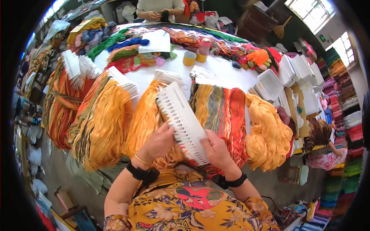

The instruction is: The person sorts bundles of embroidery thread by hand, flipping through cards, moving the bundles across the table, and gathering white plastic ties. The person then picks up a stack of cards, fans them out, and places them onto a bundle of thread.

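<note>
A long white card [185, 123] with a row of punched holes along its left edge lies tilted between my two hands. My left hand [158, 140] grips its left edge, thumb on top. My right hand [217, 150] pinches the lower right edge with the thumb over the face. A few bits of orange and red thread show at the card's lower holes. Beneath and to the left hangs a golden-yellow thread bundle [142, 123]. Right of the card is a striped bundle [219, 111] of yellow, grey-green and red threads on its own white card.
More thread bundles hang over the near edge of the white table [231, 75], including a golden skein [266, 134] at right. Two yellow tins [189, 58], a white plastic tub [269, 84] and card stacks [296, 69] stand beyond. Another person [160, 9] works across the table.
</note>
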A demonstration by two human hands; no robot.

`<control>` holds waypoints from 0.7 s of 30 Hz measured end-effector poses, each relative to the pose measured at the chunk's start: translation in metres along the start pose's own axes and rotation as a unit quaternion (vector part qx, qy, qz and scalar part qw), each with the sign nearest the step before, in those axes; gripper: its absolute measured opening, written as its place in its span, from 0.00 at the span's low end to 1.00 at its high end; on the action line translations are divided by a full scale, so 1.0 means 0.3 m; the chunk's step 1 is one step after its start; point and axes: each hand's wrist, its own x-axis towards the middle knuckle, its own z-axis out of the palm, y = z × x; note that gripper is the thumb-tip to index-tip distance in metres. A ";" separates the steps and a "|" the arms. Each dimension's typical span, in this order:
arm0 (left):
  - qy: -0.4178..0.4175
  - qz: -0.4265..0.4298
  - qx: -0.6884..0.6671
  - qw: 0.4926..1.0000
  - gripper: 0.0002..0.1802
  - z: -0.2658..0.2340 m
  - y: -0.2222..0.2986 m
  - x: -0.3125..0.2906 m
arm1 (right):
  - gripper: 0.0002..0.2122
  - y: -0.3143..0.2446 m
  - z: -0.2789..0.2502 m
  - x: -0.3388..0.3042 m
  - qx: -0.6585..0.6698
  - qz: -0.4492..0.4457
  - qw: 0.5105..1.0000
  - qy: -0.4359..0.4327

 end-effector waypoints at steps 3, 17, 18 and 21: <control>0.088 0.076 -0.083 0.990 0.21 0.026 -0.015 -0.216 | 0.17 -0.041 0.180 -0.042 -0.038 -0.032 0.999 -0.006; 0.144 0.465 -0.054 0.872 0.14 0.132 0.230 -1.165 | 0.11 -0.377 0.642 -0.047 0.160 -0.300 0.827 -0.447; 0.136 0.496 -0.032 0.857 0.13 0.136 0.240 -1.222 | 0.11 -0.333 0.633 0.002 0.121 -0.272 0.865 -0.403; 0.159 0.554 0.003 0.817 0.13 0.190 0.268 -1.375 | 0.10 -0.123 0.581 0.234 -0.036 -0.209 0.960 -0.184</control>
